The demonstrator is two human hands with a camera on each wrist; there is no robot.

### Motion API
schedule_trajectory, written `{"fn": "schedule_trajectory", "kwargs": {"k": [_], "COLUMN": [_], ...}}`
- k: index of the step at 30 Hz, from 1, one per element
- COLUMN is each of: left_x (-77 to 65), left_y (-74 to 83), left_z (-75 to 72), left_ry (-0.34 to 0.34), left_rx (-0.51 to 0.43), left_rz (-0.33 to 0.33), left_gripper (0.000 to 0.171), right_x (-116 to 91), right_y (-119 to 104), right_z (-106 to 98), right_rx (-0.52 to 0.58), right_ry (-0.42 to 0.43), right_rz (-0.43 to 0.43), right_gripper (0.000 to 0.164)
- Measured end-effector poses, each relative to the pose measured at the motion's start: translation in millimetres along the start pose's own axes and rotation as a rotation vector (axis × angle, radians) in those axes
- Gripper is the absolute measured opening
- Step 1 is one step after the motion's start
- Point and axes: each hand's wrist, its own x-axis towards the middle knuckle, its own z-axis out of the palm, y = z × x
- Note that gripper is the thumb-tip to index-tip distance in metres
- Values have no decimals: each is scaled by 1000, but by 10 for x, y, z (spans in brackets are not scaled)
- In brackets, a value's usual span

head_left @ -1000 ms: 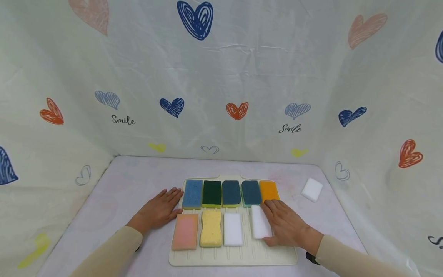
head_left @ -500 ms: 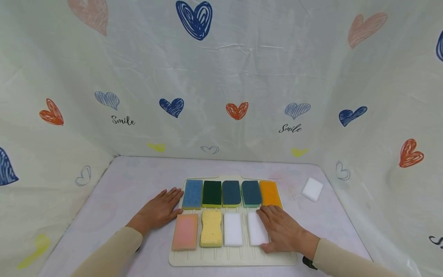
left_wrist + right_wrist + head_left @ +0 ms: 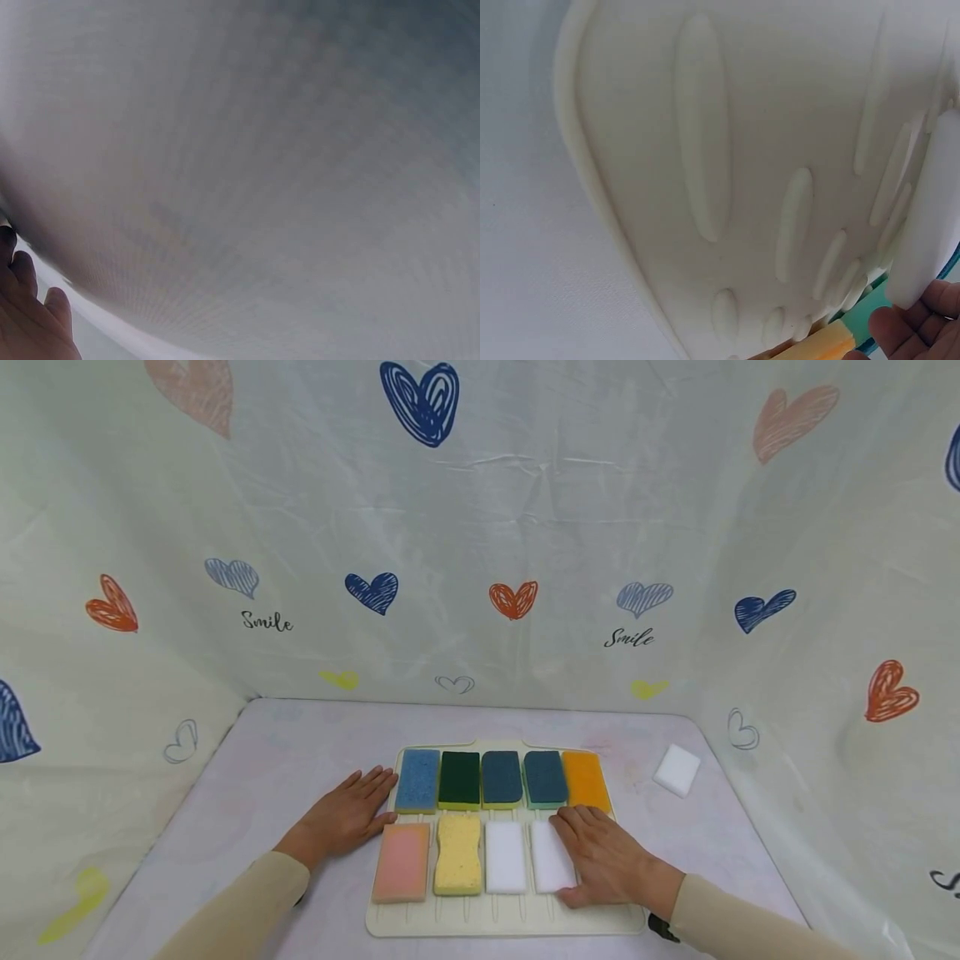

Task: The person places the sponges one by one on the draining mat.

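Observation:
A cream ribbed tray (image 3: 450, 922) carries two rows of sponges. My right hand (image 3: 603, 856) holds a white sponge (image 3: 551, 860) at the right end of the front row, thumb at its near end and fingers by its far end. In the right wrist view, fingertips (image 3: 892, 330) touch the end of that white sponge (image 3: 930, 217). Left of it stands another white sponge (image 3: 506, 857), a small gap apart. My left hand (image 3: 348, 810) lies flat with straight fingers, fingertips right at the tray's left edge. The left wrist view shows mostly a blurred pale surface.
The front row also has a yellow wavy sponge (image 3: 457, 856) and a pink sponge (image 3: 402, 862). Behind lie a blue sponge (image 3: 417, 779), a dark green one, two blue-grey ones and an orange sponge (image 3: 587, 779). One white sponge (image 3: 677, 770) lies on the table, right of the tray.
My right hand has drawn the white sponge nearer and leftward, straight beside the other white one, uncovering more of the orange sponge. The left hand has stayed in place.

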Motion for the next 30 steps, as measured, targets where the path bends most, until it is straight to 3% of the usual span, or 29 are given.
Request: {"fn": "schedule_trajectory", "kwargs": {"k": [12,30], "left_x": [-4,1], "left_y": [11,-2], "left_z": [9,20], "left_ry": [12,19], "left_rx": [0,-4], "left_rz": [2,3], "left_gripper": [72,72], "right_x": [25,67], "right_y": [37,62], "right_z": [41,33], "right_rx": [-38,8], "right_ry": [28,-28], "right_rz": [-42,-21], "right_gripper": [98,101]}}
